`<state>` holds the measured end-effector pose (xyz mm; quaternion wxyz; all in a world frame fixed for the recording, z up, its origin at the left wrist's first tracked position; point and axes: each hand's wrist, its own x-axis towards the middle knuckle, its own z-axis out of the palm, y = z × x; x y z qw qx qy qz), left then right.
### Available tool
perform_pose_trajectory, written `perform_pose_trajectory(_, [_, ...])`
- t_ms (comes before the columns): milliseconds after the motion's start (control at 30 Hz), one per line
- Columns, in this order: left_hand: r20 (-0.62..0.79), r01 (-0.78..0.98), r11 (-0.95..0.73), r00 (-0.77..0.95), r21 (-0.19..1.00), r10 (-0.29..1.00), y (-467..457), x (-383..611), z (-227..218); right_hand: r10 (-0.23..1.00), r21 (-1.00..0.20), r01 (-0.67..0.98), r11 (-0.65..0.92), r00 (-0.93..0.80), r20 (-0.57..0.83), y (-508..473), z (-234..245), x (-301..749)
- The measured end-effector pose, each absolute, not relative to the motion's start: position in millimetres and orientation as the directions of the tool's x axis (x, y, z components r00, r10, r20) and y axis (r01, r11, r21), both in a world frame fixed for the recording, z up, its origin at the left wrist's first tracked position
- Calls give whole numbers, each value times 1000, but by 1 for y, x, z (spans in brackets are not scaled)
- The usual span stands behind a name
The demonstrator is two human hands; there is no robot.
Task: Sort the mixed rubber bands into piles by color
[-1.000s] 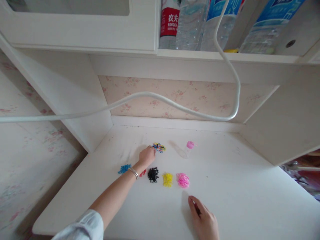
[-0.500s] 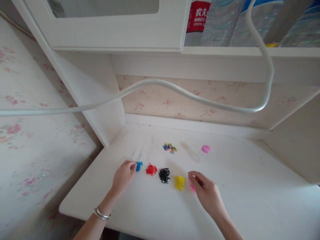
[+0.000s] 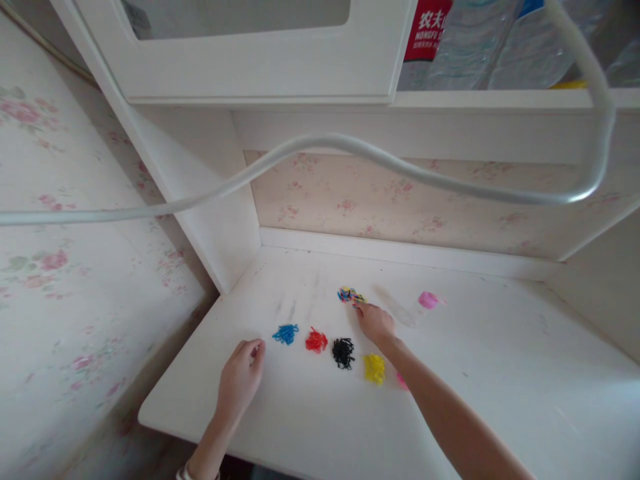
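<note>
Several small piles of tiny rubber bands lie in a slanting row on the white desk: blue (image 3: 285,334), red (image 3: 317,341), black (image 3: 343,353), yellow (image 3: 375,369) and pink (image 3: 403,381), the last partly hidden by my right forearm. Behind the row lies a mixed-colour pile of rubber bands (image 3: 351,294). At its near edge, the fingers of my right hand (image 3: 376,325) are pinched on a rubber band. My left hand (image 3: 241,375) is left of the blue pile and apart from it, fingers curled closed; whatever they may hold is hidden.
A clear bag with a pink part (image 3: 429,300) lies right of the mixed pile. A thick white cable (image 3: 350,143) crosses in front of the view. Above the desk (image 3: 500,373) hang a cabinet (image 3: 260,73) and a shelf with plastic-wrapped bottles (image 3: 470,47).
My right hand has moved from the pink pile up and left to the mixed pile. My left hand has drawn back from the blue pile. The view has shifted slightly.
</note>
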<state>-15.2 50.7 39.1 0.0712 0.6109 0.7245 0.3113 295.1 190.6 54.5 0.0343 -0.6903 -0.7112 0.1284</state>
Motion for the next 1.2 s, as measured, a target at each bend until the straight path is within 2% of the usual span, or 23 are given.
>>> perform_pose_trajectory(200, [286,802,87,-309,591,907,13,-30,22,988,-198,980,23,-53,-145,196,53,291])
perform_pose_trajectory(400, [281,818,52,-255,572,925,13,-26,21,986,-235,970,64,-97,-134,179,66,284])
perform_pose_trajectory(667, [220,835,90,-244,542,944,15,-23,25,916,-381,864,330,-390,-91,147,96,229])
perform_pose_trajectory(867, [227,838,77,-233,541,946,14,-23,27,841,-408,789,460,-534,-85,145,91,168])
perform_pose_trajectory(1033, [224,845,83,-233,529,946,15,-24,27,819,-406,765,500,-570,-68,149,90,150])
perform_pose_trajectory(1200, [214,837,78,-227,542,950,15,-24,29,857,-439,772,459,-516,-11,143,104,173])
